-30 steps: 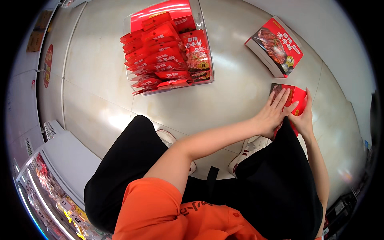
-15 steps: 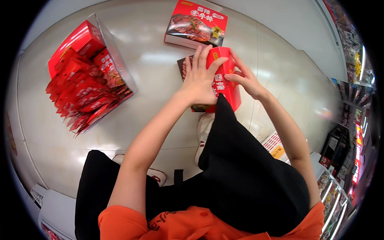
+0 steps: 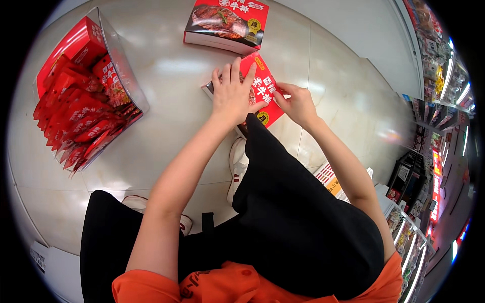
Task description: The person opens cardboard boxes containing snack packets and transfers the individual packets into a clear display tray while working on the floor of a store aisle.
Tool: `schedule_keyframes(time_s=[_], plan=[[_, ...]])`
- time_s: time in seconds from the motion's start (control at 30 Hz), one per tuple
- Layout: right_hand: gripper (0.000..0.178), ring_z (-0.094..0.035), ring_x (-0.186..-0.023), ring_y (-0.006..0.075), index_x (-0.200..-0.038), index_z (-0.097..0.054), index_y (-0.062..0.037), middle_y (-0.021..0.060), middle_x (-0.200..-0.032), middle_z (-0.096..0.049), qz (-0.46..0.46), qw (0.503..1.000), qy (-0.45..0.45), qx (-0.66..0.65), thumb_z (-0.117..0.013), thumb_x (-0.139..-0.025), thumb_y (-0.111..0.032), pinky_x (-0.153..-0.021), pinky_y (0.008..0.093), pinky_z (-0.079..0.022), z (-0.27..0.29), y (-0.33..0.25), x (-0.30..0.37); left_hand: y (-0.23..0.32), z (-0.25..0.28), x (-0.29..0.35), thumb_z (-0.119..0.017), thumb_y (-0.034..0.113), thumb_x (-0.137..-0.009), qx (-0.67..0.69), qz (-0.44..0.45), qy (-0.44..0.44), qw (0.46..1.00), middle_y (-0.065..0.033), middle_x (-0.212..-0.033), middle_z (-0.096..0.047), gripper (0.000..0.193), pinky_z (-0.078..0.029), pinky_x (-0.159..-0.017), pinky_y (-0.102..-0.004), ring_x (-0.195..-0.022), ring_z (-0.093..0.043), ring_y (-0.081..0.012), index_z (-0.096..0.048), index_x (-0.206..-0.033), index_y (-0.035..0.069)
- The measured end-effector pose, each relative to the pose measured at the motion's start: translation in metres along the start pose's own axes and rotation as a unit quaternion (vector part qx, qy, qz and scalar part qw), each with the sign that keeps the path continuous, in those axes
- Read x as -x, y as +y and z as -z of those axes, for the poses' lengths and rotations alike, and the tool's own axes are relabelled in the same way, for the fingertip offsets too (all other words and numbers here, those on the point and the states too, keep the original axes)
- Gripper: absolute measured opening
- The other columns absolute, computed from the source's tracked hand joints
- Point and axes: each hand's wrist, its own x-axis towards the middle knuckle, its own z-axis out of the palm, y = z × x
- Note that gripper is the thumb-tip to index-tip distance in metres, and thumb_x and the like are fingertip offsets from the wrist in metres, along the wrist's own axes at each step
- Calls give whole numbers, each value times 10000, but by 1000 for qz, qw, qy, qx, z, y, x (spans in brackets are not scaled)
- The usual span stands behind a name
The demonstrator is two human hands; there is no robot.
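Note:
A red and black cardboard food box (image 3: 266, 87) with a meat picture lies on the floor in front of my knee, its red printed face up. My left hand (image 3: 233, 95) rests on the left part of that face with fingers spread, covering part of the picture. At the right edge of the same box, my right hand (image 3: 297, 105) has thumb and fingers bent together, pinching the edge. A matching box (image 3: 222, 25) lies just beyond, its near white side showing. The underside of the box under my hands is hidden.
To the left stands a clear plastic display bin (image 3: 132, 86) filled with red food packets (image 3: 83, 113). A white shoe (image 3: 237, 161) is close to the handled box. A white and orange printed item (image 3: 331, 182) lies by my right forearm. Stocked shelves (image 3: 439, 76) line the right side.
The handled box has turned so its broad red face lies more fully upward. My right hand has moved from the top edge down to its right edge. The whole view has shifted slightly.

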Motion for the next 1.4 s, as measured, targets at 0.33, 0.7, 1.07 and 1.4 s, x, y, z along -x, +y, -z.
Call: schedule_keyframes(time_s=[0.33, 0.7, 1.07, 1.4], plan=[[158, -688, -748, 293, -886, -732, 1, 158, -974, -703, 84, 992, 90, 14, -699, -788, -118, -684, 338, -562, -21, 3, -17, 2, -13, -2, -635, 443, -840, -45, 14, 54, 997, -164, -1371, -415, 615, -265, -1043, -528, -1233, -396, -335, -503, -1368, 156], [103, -682, -733, 304, -827, -716, 27, 166, -957, -702, 105, 988, 113, -8, -667, -803, -60, -663, 346, -561, -24, 13, -16, 5, -11, -3, -609, 399, -863, -50, 18, 41, 998, -176, -1362, -430, 571, -296, -1018, -511, -1215, -414, -339, -506, -1372, 160], [103, -683, -749, 293, -836, -718, 31, 159, -959, -702, 94, 987, 129, -6, -690, -809, -63, -676, 348, -561, -27, 6, -12, 6, -11, -3, -601, 395, -866, -46, 20, 44, 998, -172, -1357, -431, 549, -307, -1003, -510, -1210, -412, -340, -519, -1353, 155], [83, -669, -703, 294, -783, -714, 15, 147, -910, -700, 119, 974, 185, 58, -681, -798, -60, -655, 352, -556, -38, 1, -13, 7, -10, -4, -603, 397, -865, -47, 28, 33, 998, -173, -1367, -418, 556, -302, -1006, -515, -1216, -405, -343, -513, -1359, 158]])
